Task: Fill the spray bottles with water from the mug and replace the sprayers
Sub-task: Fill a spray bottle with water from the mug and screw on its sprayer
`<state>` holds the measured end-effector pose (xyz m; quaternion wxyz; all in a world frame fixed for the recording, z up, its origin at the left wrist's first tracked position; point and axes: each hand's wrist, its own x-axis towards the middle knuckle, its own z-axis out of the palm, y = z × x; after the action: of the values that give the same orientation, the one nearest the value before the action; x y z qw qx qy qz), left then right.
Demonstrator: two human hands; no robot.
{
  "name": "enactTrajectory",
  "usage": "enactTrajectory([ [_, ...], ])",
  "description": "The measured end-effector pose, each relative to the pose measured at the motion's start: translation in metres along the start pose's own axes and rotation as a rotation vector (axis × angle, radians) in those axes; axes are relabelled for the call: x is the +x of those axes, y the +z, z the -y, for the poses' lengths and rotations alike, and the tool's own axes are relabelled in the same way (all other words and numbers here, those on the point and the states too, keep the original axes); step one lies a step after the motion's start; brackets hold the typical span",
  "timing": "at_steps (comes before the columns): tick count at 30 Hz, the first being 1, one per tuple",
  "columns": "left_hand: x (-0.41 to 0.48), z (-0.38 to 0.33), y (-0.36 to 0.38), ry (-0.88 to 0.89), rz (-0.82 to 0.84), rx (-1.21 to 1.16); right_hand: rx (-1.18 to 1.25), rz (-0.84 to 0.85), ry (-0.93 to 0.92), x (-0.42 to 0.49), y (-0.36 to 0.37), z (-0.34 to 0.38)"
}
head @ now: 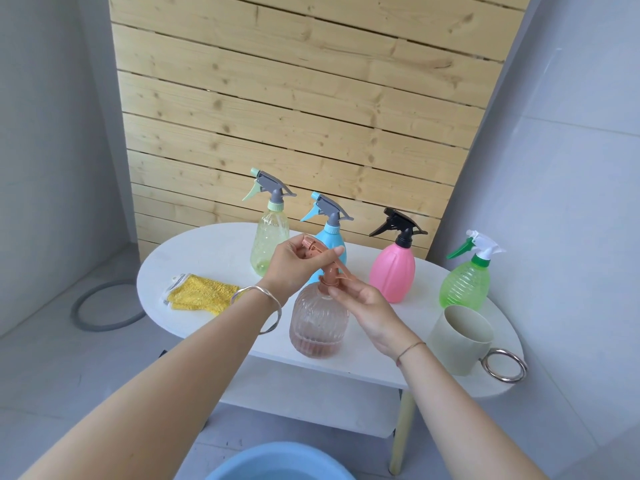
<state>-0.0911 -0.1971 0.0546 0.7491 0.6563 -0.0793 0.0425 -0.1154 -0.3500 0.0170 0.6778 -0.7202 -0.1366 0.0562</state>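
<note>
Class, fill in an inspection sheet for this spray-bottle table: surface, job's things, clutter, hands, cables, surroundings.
Surface: white oval table, with a lower shelf beneath.
Job's things: amber ribbed bottle at the front edge, a little liquid inside, copper sprayer on its neck. Behind it stand the yellow-green bottle, blue bottle, pink bottle and green bottle, all with sprayers on. Beige mug upright at the right.
Clutter: yellow cloth at the left.
Hands: left hand grips the copper sprayer's head; right hand pinches its collar.
Cables: nothing seen.
Surroundings: wooden slat panel behind; grey ring on the floor; blue basin below.
</note>
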Motion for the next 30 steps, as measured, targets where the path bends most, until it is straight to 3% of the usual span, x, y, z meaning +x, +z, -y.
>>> enactTrajectory([
  [5, 0.001, 0.001, 0.001, 0.022, 0.003, -0.004, -0.101, -0.357, -0.055, 0.006, 0.023, -0.008],
  [11, 0.0, 0.001, 0.001, -0.001, 0.002, -0.007, 0.023, -0.086, -0.019, 0.004, 0.005, -0.003],
  [16, 0.002, 0.003, -0.001, 0.012, 0.015, 0.016, 0.004, -0.263, -0.081, 0.006, 0.014, -0.006],
  [22, 0.001, 0.002, 0.001, 0.012, 0.002, -0.001, -0.148, -0.061, -0.056, 0.009, 0.0, -0.004],
  [30, 0.001, 0.005, 0.001, 0.032, -0.02, -0.004, -0.184, -0.282, -0.213, 0.005, 0.019, -0.015],
])
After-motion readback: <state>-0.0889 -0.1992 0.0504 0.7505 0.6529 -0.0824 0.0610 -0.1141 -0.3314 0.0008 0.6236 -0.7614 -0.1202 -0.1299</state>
